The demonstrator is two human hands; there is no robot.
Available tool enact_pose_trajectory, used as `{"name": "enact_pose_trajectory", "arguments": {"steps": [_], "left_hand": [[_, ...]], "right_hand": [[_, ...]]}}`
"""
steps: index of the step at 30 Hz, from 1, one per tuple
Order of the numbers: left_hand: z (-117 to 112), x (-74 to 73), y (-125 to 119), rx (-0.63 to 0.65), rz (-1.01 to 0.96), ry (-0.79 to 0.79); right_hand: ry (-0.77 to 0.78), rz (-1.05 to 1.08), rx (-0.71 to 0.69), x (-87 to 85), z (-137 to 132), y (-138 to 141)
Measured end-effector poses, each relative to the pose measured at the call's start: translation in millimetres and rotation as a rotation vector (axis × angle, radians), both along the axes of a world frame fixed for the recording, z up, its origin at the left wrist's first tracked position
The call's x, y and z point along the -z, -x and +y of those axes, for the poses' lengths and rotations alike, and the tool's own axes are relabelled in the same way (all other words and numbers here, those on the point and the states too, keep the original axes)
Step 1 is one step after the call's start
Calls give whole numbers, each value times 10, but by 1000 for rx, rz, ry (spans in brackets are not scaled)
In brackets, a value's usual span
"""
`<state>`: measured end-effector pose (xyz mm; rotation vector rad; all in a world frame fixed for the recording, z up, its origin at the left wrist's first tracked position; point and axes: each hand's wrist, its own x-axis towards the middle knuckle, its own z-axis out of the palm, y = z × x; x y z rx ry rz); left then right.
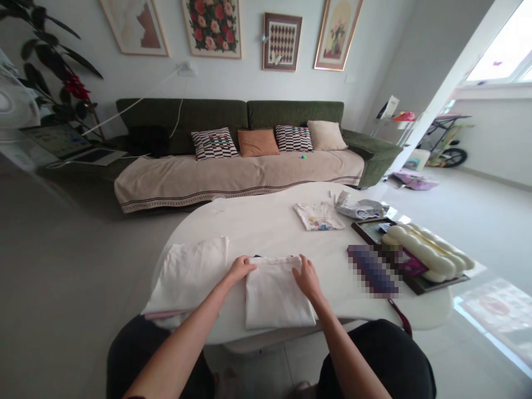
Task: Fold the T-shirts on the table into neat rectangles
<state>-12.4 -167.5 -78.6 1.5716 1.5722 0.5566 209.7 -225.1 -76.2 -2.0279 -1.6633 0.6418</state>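
Observation:
A folded white garment (274, 296) lies flat in front of me on the white table, its near edge at the table's front. My left hand (242, 268) grips its far left corner, thumb on top and fingers mostly tucked behind the edge. At the far right corner, my right hand (306, 276) holds the side edge with its thumb over the cloth. A small dark bit shows behind the garment's far edge. To the left lies another white garment (189, 271), spread over pinkish cloth. A folded white printed T-shirt (319, 216) rests farther back.
The rounded white table (257, 224) stands before a green sofa (295, 111). On its right are a dark tray (432, 287), a cream bubbly cushion-like object (428, 252), a blurred purple item (373, 271) with a strap, and a crumpled plastic bag (362, 209).

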Motion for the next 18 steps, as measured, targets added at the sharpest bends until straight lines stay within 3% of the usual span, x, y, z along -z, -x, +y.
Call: {"name": "enact_pose_trajectory", "arguments": {"steps": [4, 8, 12, 14, 16, 18], "left_hand": [[-63, -136, -11, -34, -199, 96], [10, -532, 19, -24, -363, 100], [49, -1084, 145, 65, -480, -97], [-27, -1234, 186, 128, -451, -268], [-191, -1201, 190, 170, -330, -399], [-435, -983, 167, 206, -179, -463]], "right_hand": [[6, 196, 89, -70, 261, -72], [-46, 382, 35, -340, 423, -151], [-231, 497, -13, -783, 368, -359], [-329, 508, -38, -906, 231, -446], [-402, 474, -60, -863, 30, -484], [-389, 453, -41, -646, -202, -474]]}}
